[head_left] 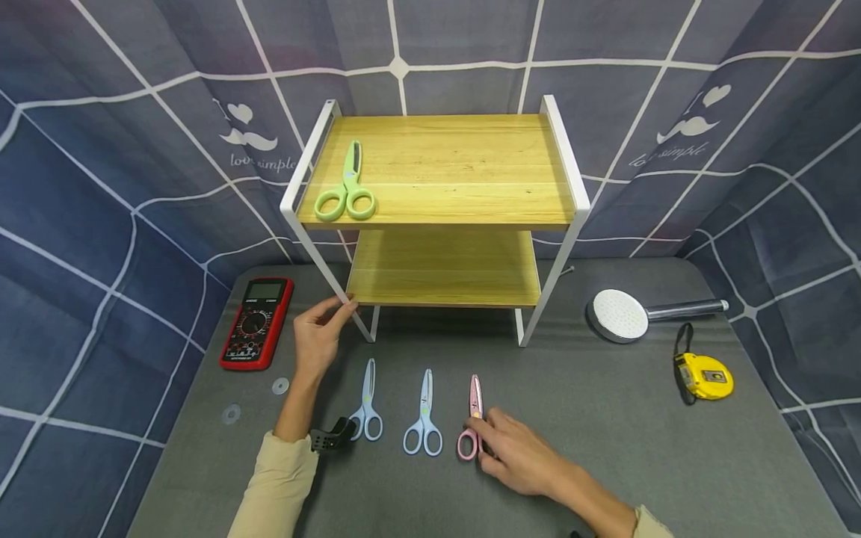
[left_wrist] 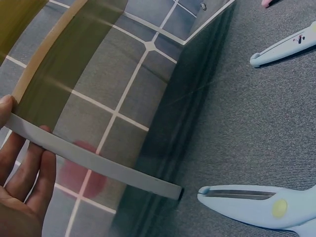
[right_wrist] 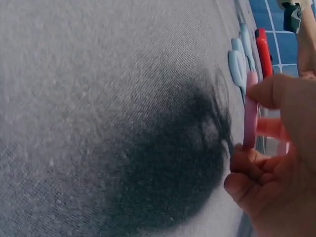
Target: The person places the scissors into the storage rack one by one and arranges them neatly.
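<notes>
My left hand [head_left: 318, 340] holds the white left leg [left_wrist: 98, 160] of a two-tier shelf [head_left: 464, 168], thumb on one side and fingers on the other. The right hand [head_left: 518, 456] pinches pink scissors [head_left: 467, 441] by the handle loops. In the right wrist view the pink handle [right_wrist: 251, 111] stands edge-on between thumb and fingers, above its shadow on the cloth. Two light blue scissors, one in the middle [head_left: 424, 422] and one at the left [head_left: 366, 411], lie with blades pointing toward the shelf. Green scissors [head_left: 348, 190] lie on the upper board at its left end.
A red multimeter [head_left: 257, 325] lies left of the shelf, with two washers, one [head_left: 280, 385] nearer the left forearm and another [head_left: 232, 414]. On the right are a shower head [head_left: 619, 315] and a yellow tape measure [head_left: 706, 376]. Checked curtains [head_left: 464, 90] surround the grey table [head_left: 605, 418].
</notes>
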`<state>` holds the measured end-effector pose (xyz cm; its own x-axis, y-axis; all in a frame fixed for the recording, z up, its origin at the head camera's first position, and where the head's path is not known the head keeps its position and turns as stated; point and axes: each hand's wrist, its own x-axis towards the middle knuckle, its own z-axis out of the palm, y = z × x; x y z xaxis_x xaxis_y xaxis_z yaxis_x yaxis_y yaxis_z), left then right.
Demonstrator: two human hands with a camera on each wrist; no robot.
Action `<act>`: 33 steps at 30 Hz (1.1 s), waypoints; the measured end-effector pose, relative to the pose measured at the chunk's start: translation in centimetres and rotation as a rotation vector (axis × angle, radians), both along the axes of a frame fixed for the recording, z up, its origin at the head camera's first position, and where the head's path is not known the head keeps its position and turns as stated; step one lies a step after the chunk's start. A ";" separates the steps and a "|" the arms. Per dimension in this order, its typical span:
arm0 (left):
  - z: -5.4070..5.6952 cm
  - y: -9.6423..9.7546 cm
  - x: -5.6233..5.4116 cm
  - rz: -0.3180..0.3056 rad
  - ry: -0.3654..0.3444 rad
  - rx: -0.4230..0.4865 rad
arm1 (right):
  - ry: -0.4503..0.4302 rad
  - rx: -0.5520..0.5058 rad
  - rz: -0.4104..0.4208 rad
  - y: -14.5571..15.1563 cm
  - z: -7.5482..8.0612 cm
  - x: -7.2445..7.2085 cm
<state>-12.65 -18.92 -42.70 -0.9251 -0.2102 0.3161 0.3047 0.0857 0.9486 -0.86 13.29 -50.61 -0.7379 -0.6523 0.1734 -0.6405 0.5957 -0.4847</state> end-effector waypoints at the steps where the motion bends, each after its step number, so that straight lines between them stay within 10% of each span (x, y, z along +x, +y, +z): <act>1: 0.0 0.0 0.0 0.001 0.002 0.001 | -0.013 -0.005 0.012 0.0 0.0 -0.1; 20: -0.1 0.1 -0.1 0.014 0.005 -0.001 | 0.123 0.068 0.042 0.4 0.4 -0.6; 33: -0.1 0.1 0.0 0.013 0.002 0.000 | 0.142 -0.138 -0.028 0.5 0.7 -0.6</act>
